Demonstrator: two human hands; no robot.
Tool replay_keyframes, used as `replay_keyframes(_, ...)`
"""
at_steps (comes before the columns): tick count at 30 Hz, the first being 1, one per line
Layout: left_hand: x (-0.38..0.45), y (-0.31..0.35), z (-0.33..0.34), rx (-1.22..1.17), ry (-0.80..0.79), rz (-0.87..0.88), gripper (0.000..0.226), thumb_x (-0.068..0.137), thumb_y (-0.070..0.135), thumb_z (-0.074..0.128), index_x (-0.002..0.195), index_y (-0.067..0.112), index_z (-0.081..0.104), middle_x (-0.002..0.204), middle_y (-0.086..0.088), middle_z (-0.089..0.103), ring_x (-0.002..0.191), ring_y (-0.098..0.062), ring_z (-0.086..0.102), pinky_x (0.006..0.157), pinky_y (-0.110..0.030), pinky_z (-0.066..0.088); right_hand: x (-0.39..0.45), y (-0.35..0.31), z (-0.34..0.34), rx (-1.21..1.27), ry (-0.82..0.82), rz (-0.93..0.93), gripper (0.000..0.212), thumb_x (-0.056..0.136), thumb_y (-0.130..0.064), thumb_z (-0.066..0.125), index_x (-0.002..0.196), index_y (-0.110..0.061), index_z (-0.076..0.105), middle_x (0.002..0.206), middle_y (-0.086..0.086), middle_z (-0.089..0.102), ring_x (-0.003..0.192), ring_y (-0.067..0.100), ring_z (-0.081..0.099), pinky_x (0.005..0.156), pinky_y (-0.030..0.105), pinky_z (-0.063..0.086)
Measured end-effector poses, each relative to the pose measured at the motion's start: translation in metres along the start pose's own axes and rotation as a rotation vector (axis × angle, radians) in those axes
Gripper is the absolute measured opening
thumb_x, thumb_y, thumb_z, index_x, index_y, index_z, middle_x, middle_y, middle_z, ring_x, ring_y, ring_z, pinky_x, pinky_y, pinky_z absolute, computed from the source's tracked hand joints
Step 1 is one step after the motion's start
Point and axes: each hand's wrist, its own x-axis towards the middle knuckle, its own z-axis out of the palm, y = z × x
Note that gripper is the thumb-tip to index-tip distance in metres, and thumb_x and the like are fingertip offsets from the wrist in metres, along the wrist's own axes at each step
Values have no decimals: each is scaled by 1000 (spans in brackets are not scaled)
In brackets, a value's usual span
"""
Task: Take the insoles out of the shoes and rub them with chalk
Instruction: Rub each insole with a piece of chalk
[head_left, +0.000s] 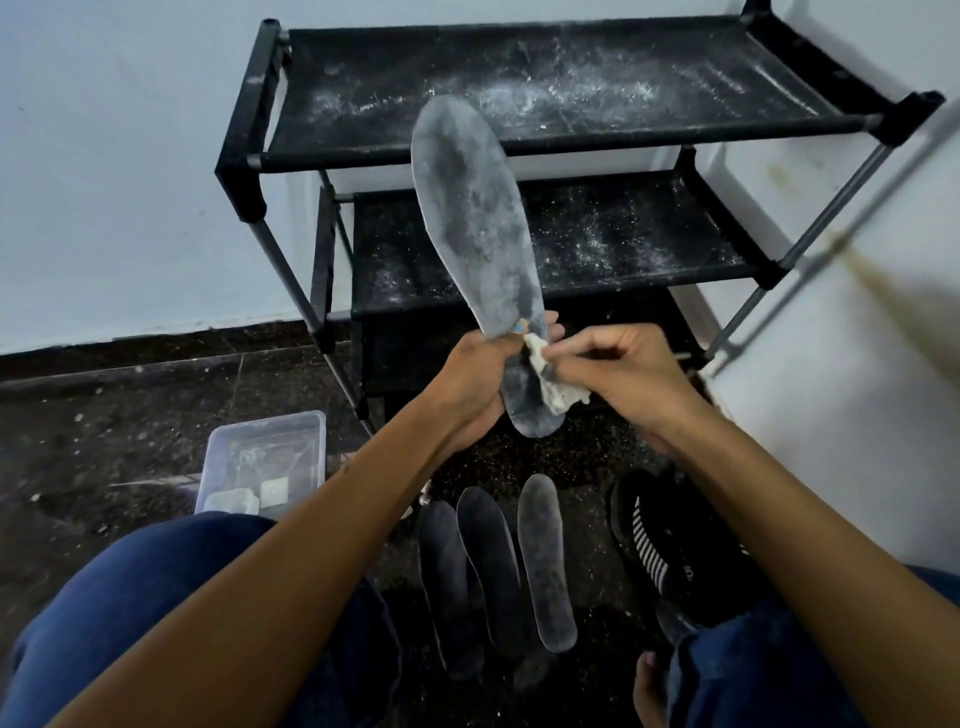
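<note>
A grey insole (475, 223), dusted white, stands upright in front of the rack. My left hand (475, 379) grips it near the heel end. My right hand (621, 376) pinches a rough white chalk lump (553, 387) that touches the insole's lower part. Three more insoles lie side by side on the floor below: a dark one (449, 587), a second dark one (491, 566), and a chalk-dusted one (545, 561). A black shoe with white stripes (660, 545) lies on the floor to their right.
A black two-shelf shoe rack (519, 140) speckled with chalk dust stands against the wall ahead. A clear plastic box (265, 457) with white pieces inside sits on the dark floor at left. My knees in blue trousers (156, 597) frame the bottom.
</note>
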Motion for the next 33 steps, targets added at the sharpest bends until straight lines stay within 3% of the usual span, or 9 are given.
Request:
replay_keyframes(3, -2, 1, 2, -39, -100, -20, 33, 103, 22, 31, 127, 10, 50, 128, -15, 59, 115, -22, 60, 93, -37, 52, 3, 0, -1, 16, -42, 47, 17, 69, 3, 73, 71, -14, 74, 72, -5, 73, 70, 4, 68, 66, 15, 54)
replay_keyframes(8, 5, 14, -13, -289, -159, -33, 84, 84, 77, 19, 136, 15, 40, 109, -18, 69, 106, -35, 64, 90, -48, 52, -4, 1, 0, -72, -192, 141, 11, 66, -4, 75, 69, -15, 75, 73, 2, 74, 72, 5, 67, 64, 12, 51)
replay_keyframes(10, 8, 14, -16, -317, -118, -23, 91, 77, 85, 11, 129, 19, 47, 100, -16, 72, 97, -35, 68, 77, -48, 57, -9, -1, 3, -62, -81, 44, 11, 67, -8, 77, 70, -19, 75, 72, -2, 73, 68, 4, 67, 62, 13, 50)
replay_keyframes(13, 11, 11, -15, -326, -106, 0, 102, 70, 89, 6, 118, 15, 57, 101, -17, 69, 91, -32, 68, 78, -49, 56, -15, -6, 4, -208, 270, -307, 14, 71, -8, 75, 83, -16, 75, 81, -5, 70, 62, 1, 63, 58, 9, 48)
replay_keyframes(15, 12, 9, -11, -331, -142, -8, 107, 68, 90, 7, 125, 12, 54, 106, -18, 67, 95, -30, 67, 83, -48, 55, -18, -9, 10, -294, 297, -450, 17, 75, -6, 72, 91, -10, 73, 89, -2, 67, 69, 4, 63, 63, 11, 50)
replay_keyframes(19, 14, 2, -2, -360, -118, -50, 104, 72, 89, 12, 123, 9, 56, 98, -20, 65, 85, -27, 66, 78, -39, 57, -24, -4, 30, -403, 196, -437, 15, 78, -5, 71, 92, -4, 73, 86, 8, 71, 78, 16, 67, 78, 18, 51)
replay_keyframes(22, 14, 3, -1, -404, -107, -48, 106, 70, 89, 15, 131, 9, 49, 87, -16, 59, 77, -27, 59, 76, -38, 54, -31, 1, 37, -355, 203, -446, 11, 75, -3, 72, 86, -4, 74, 79, 6, 71, 73, 10, 66, 75, 16, 52)
replay_keyframes(28, 10, -5, 12, -263, -148, -75, 97, 76, 82, 3, 118, 16, 60, 105, -10, 68, 100, -22, 65, 88, -34, 54, -21, -8, 26, -367, 263, -450, 14, 78, -5, 71, 92, -5, 73, 88, 4, 72, 77, 7, 67, 77, 16, 52)
replay_keyframes(33, 7, -9, 17, -267, -189, -127, 98, 73, 84, 3, 111, 18, 65, 98, -10, 73, 95, -22, 70, 77, -33, 57, -15, -13, 25, -372, 360, -481, 14, 80, -2, 68, 94, -4, 72, 91, 5, 72, 82, 8, 66, 80, 17, 52)
